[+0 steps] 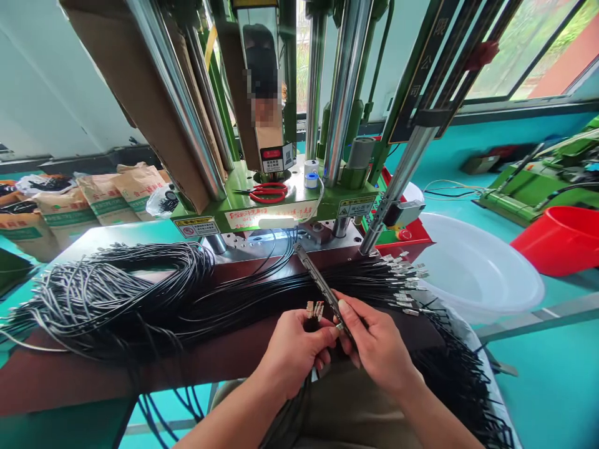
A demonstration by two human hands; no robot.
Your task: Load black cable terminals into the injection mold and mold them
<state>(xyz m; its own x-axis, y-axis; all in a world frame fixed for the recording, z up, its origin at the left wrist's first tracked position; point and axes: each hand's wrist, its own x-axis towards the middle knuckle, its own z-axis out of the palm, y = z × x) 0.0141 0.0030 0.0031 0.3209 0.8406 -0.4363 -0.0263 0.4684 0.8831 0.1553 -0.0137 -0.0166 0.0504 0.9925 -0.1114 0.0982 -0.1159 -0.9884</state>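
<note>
My left hand (304, 346) is closed around a small bunch of black cables with metal connector ends (314, 310) sticking up above the thumb. Its fingertips meet the lower part of a long, narrow dark metal bar (319, 280), where a small shiny connector shows. My right hand (372, 337) grips the same bar near its lower end, thumb on top, with the bar tilted up and away to the left. Behind the hands, black cables (262, 296) lie across the brown table (224, 365), their metal ends at the right.
A green press (299, 209) with steel columns stands ahead, with red-handled scissors (267, 193) on its plate. A coiled cable bundle (107, 287) lies left. At right are a white basin (486, 268), a red bucket (561, 240) and a pile of black cables (458, 386).
</note>
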